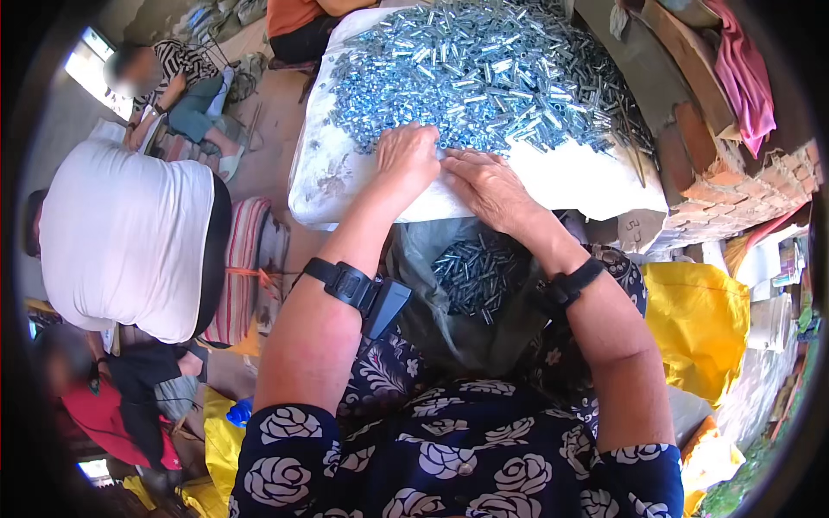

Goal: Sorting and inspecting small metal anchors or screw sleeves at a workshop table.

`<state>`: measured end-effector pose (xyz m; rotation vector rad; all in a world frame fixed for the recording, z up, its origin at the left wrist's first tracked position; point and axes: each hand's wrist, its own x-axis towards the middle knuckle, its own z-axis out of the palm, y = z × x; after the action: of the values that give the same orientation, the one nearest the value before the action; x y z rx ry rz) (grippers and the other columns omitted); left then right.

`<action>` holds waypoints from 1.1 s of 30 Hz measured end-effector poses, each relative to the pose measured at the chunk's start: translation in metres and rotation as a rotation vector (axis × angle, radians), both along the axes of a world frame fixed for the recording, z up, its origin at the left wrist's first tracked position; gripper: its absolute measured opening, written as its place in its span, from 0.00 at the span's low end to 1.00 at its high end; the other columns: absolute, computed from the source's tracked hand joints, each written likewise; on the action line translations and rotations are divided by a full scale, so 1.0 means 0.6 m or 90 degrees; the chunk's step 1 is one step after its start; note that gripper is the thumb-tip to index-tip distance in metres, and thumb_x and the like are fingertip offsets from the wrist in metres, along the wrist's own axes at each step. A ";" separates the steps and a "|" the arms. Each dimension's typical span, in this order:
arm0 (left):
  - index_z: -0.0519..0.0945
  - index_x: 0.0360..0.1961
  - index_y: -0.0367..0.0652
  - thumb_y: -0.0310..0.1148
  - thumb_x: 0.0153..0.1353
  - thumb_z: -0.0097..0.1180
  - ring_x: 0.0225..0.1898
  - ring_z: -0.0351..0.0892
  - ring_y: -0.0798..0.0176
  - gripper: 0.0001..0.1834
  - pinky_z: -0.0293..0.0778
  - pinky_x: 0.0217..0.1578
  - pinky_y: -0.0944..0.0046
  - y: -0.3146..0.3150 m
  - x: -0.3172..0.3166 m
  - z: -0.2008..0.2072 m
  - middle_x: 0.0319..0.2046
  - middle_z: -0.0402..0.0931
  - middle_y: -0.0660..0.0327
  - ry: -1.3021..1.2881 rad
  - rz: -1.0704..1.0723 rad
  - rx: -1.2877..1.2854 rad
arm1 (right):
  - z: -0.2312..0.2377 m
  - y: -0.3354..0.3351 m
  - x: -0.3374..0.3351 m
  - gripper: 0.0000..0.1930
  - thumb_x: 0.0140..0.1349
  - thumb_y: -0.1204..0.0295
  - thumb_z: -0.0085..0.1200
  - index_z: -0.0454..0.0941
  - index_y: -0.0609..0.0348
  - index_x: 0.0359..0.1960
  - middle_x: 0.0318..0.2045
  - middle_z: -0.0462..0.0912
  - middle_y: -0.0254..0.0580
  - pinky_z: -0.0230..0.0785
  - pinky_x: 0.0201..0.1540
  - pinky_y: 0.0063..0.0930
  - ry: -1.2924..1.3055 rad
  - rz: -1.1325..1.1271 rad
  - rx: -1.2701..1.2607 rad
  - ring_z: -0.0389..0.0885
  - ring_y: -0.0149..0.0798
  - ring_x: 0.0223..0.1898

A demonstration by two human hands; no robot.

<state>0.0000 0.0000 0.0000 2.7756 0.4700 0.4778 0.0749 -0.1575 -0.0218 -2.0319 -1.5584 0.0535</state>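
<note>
A large heap of shiny metal sleeves [553, 73] covers the white-covered table [561, 186], with smaller nut-like metal pieces [389, 91] on its left side. At the near edge of the heap, my left hand [410, 157] is closed with its fingers curled in. Close beside it, my right hand [490, 186] has its fingers bent and pressed together, their tips meeting the left hand. Whatever the fingertips hold is hidden. Below the table edge, between my knees, an open translucent bag [419, 285] contains many dark metal sleeves [479, 272].
To the left stands a big white cloth-covered bundle [129, 237] beside a striped sack [246, 268]. Several people sit nearby, one in a striped top [186, 65]. On the right are a brick wall [734, 198], a pink cloth [743, 73] and a yellow sack [699, 328].
</note>
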 end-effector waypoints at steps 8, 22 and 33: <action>0.80 0.35 0.42 0.28 0.51 0.54 0.42 0.76 0.49 0.10 0.67 0.46 0.51 0.001 -0.015 0.016 0.37 0.78 0.52 0.040 -0.027 0.023 | 0.042 -0.007 0.027 0.09 0.58 0.75 0.52 0.79 0.66 0.37 0.36 0.81 0.52 0.72 0.45 0.35 0.187 -0.085 0.187 0.80 0.50 0.41; 0.81 0.32 0.41 0.22 0.49 0.49 0.39 0.75 0.51 0.11 0.63 0.44 0.54 -0.005 -0.031 0.016 0.32 0.77 0.52 0.051 -0.128 0.095 | 0.011 0.054 0.077 0.13 0.57 0.69 0.49 0.80 0.53 0.43 0.43 0.78 0.41 0.59 0.55 0.41 -0.174 -0.110 0.003 0.72 0.44 0.50; 0.81 0.30 0.40 0.21 0.48 0.48 0.41 0.75 0.53 0.10 0.63 0.45 0.54 0.002 -0.029 0.003 0.32 0.76 0.52 0.044 -0.126 0.153 | 0.022 0.049 0.078 0.11 0.52 0.72 0.53 0.82 0.56 0.36 0.38 0.81 0.43 0.62 0.54 0.41 -0.091 -0.187 -0.022 0.75 0.47 0.46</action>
<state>-0.0175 0.0010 0.0016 3.0355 0.1562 0.4177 0.1218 -0.1282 -0.0089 -2.3149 -1.3303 -0.1809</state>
